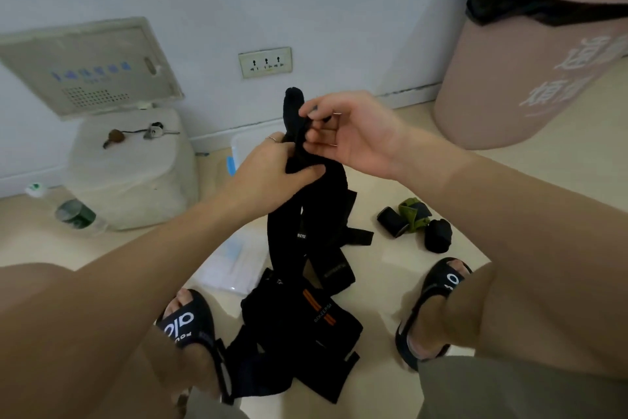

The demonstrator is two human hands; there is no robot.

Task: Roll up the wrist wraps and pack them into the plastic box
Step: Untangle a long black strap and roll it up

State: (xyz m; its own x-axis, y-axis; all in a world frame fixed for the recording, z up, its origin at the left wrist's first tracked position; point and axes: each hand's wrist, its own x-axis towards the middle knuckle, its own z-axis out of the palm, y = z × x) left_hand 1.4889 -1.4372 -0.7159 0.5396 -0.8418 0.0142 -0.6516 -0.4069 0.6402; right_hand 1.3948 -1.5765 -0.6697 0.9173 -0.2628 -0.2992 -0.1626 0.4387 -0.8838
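Observation:
A long black wrist wrap [306, 215] hangs from both my hands over the floor. My left hand [272, 170] grips it just below its top. My right hand [346, 133] pinches the upper end with fingertips. More black wraps [299, 333], one with orange stripes, lie in a heap between my feet. Three rolled wraps [414, 225], two black and one green, lie on the floor to the right. The clear plastic box [244, 147] stands behind my hands, mostly hidden. Its clear lid [234, 262] lies flat on the floor.
A large pink bin [530, 55] with a black liner stands at the right. A white box-like unit [132, 174] with keys on top sits at the left, a plastic bottle [68, 208] beside it. My sandalled feet [190, 320] flank the heap. A wall socket [265, 62] is ahead.

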